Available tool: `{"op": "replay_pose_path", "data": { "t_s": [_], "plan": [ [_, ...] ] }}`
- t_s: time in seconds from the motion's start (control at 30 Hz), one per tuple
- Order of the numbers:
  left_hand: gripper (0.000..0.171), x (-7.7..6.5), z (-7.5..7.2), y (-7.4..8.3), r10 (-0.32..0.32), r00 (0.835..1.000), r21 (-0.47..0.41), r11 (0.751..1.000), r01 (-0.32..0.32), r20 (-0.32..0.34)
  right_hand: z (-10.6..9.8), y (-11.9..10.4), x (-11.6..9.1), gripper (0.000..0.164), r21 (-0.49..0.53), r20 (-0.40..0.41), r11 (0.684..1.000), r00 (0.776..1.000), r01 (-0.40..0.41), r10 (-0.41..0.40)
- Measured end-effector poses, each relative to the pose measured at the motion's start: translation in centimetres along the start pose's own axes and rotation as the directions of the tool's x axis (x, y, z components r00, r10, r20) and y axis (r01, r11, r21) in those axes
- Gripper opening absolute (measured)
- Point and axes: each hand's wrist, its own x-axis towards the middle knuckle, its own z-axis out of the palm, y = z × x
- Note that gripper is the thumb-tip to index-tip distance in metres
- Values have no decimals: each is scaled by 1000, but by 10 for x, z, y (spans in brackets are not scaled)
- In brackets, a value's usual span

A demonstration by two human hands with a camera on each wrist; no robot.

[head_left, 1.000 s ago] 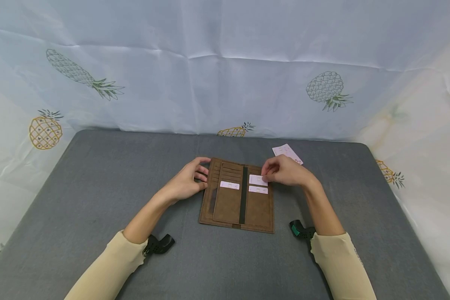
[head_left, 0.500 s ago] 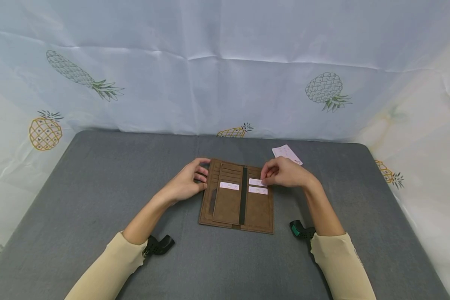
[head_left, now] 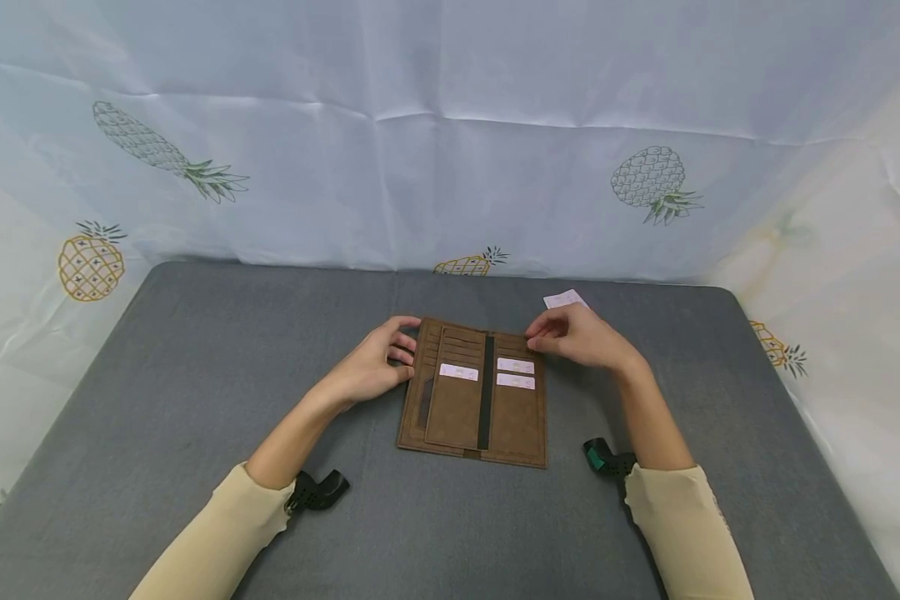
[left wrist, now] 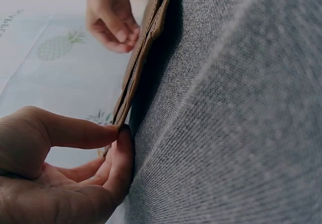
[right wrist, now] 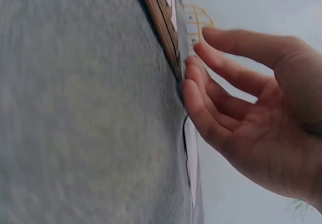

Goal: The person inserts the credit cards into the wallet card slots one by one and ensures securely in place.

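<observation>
A brown wallet lies spread open on the grey table, a dark strip running down its middle. One pale pink card shows from a slot in the left panel. In the right panel an upper card and a lower card stick out of their slots. My left hand pinches the wallet's left edge between thumb and fingers, as the left wrist view shows. Near the wallet's upper right corner is my right hand, fingers loosely bent, nothing between thumb and fingertips.
Beyond my right hand, a loose pink card or small stack lies on the table, partly covered by that hand. A white cloth printed with pineapples hangs behind the table. Each wrist wears a black camera mount.
The upper right card has slid down deeper into its slot. My right hand has let it go and moved up and slightly right. My left hand stays at the wallet's edge.
</observation>
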Motion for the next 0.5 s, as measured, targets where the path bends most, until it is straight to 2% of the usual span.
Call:
{"op": "replay_pose_path", "data": {
  "t_s": [0.13,0.27,0.37,0.5],
  "plan": [
    [68,0,0,1,0,1000,1,1000,0,1,-9,7,-3,24,-36,-139,995,986,-93,87],
    [68,0,0,2,0,1000,-1,1000,0,3,-16,14,-7,32,-89,-269,981,953,-172,142],
    [68,0,-1,1,1,1000,-2,1000,-1,3,-19,17,-8,41,-141,-322,964,931,-226,171],
    [68,0,-1,1,1,1000,-1,1000,-1,2,-19,19,-8,57,-194,-323,937,921,-290,218]
  ]
}}
